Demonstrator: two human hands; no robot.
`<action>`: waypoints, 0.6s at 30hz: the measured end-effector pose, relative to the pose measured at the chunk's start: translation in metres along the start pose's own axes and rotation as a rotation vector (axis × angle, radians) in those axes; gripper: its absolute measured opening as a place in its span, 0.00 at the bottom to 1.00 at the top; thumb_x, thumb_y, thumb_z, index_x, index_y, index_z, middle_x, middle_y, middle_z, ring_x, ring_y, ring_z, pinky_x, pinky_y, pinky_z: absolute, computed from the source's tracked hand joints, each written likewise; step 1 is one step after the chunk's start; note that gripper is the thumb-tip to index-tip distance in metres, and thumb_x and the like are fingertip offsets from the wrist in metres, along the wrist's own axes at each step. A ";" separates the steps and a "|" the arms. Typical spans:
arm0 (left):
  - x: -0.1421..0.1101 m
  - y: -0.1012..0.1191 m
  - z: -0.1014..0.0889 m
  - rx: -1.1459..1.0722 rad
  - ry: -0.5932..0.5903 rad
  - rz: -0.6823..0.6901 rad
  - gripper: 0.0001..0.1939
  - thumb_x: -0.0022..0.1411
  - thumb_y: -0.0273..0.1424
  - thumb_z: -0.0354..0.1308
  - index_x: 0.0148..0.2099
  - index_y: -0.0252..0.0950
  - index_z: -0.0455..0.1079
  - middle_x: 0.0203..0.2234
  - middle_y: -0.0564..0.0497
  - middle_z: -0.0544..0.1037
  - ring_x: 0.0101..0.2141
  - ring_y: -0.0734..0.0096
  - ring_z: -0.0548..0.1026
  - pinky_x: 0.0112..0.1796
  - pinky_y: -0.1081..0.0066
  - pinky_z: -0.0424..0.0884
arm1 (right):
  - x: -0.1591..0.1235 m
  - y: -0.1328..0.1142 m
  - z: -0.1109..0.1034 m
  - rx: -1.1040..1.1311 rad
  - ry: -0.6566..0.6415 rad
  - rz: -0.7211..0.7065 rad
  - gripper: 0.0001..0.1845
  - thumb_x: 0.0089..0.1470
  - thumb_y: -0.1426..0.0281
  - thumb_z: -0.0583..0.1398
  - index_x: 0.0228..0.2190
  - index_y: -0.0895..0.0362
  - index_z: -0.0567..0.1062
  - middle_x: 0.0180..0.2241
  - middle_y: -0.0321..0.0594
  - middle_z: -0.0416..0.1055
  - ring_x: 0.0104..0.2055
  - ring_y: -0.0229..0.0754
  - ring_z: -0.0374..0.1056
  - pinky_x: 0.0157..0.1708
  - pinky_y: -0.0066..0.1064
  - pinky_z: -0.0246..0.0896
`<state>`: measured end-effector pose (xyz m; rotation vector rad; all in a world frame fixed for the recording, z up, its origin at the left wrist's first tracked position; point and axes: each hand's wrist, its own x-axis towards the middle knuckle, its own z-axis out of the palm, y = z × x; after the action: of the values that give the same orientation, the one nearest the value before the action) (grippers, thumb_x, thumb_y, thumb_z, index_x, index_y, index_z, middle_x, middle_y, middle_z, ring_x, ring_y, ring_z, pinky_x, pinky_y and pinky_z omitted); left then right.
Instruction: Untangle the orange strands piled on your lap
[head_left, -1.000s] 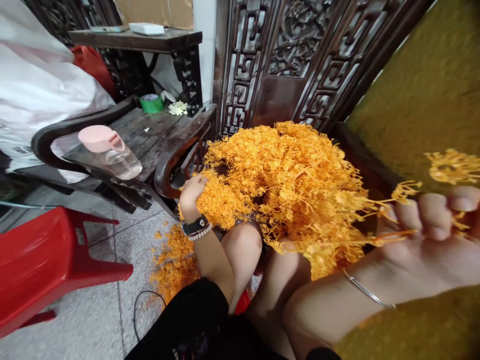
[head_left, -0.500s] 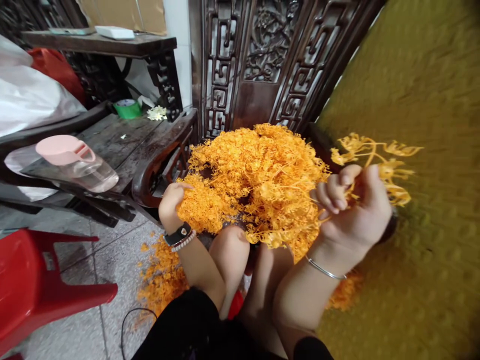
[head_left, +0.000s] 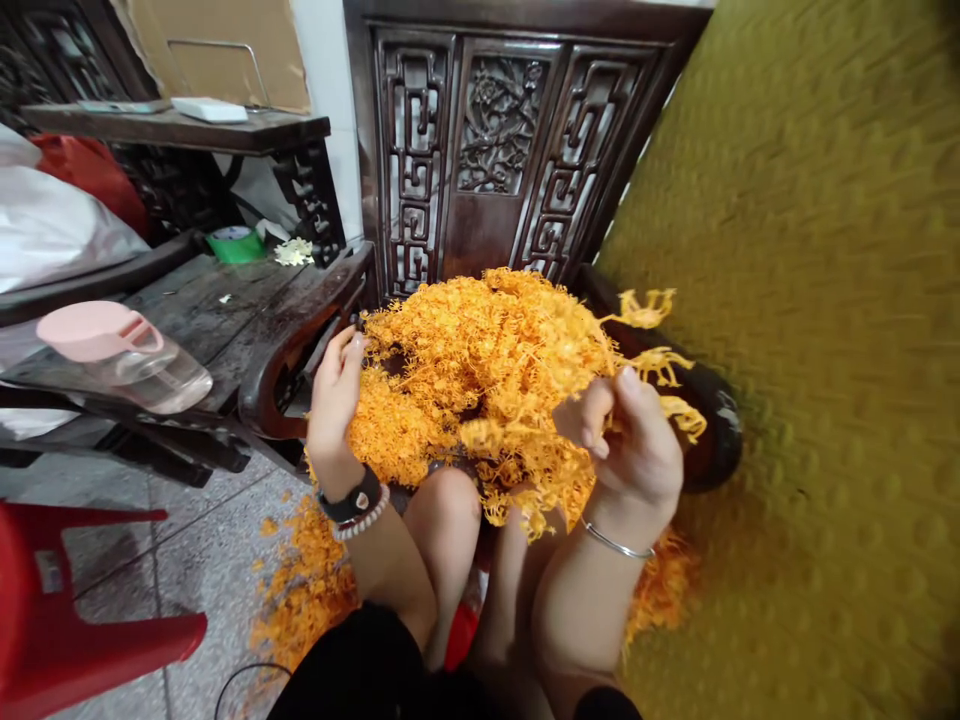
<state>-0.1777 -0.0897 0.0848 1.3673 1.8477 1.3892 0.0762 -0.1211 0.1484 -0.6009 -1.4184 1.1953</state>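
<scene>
Currently, right-hand fingers point(head_left: 626, 395) curl shut on orange sprigs point(head_left: 487, 370), while left-hand fingers point(head_left: 341, 365) lie open against them.

My right hand point(head_left: 630, 445) pinches strands from a big heap of feathery orange sprigs point(head_left: 465, 380). My open left hand point(head_left: 335, 395) touches its edge.

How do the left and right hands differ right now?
The left hand is open with its fingers pointing up, while the right hand is curled shut on a tuft of orange sprigs. The left hand wears a black watch and a beaded bracelet; the right hand wears a thin silver bangle. Both hands are at the heap of orange sprigs.
</scene>
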 end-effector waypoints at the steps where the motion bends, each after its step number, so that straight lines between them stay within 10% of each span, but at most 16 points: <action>1: -0.006 0.018 0.005 -0.180 0.008 0.109 0.26 0.65 0.46 0.35 0.58 0.40 0.59 0.49 0.48 0.72 0.55 0.66 0.65 0.57 0.65 0.55 | 0.000 0.001 0.001 0.013 -0.053 0.021 0.28 0.58 0.59 0.48 0.12 0.57 0.68 0.08 0.31 0.49 0.12 0.28 0.47 0.16 0.25 0.41; 7: -0.046 0.094 0.042 -0.705 -0.441 0.374 0.18 0.64 0.45 0.44 0.39 0.38 0.68 0.30 0.52 0.72 0.34 0.73 0.70 0.39 0.73 0.66 | 0.005 0.006 0.008 0.082 -0.222 0.193 0.28 0.57 0.61 0.50 0.10 0.57 0.67 0.06 0.30 0.48 0.10 0.28 0.46 0.14 0.25 0.40; 12: -0.050 0.099 0.053 -0.559 -0.329 0.411 0.14 0.64 0.39 0.48 0.28 0.37 0.60 0.19 0.57 0.59 0.21 0.78 0.57 0.25 0.74 0.56 | 0.005 0.004 0.008 -0.017 -0.041 0.139 0.19 0.56 0.56 0.51 0.31 0.56 0.73 0.19 0.32 0.65 0.14 0.28 0.54 0.16 0.25 0.48; 18: -0.045 0.098 0.055 -0.641 -0.403 0.415 0.13 0.61 0.38 0.52 0.27 0.36 0.62 0.20 0.57 0.62 0.24 0.78 0.59 0.27 0.74 0.57 | -0.001 -0.003 0.023 -0.385 0.208 0.052 0.09 0.51 0.65 0.61 0.24 0.56 0.69 0.23 0.32 0.64 0.26 0.31 0.60 0.29 0.24 0.56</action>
<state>-0.0725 -0.1046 0.1423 1.5601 0.7835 1.5628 0.0560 -0.1301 0.1538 -1.0049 -1.4685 0.8719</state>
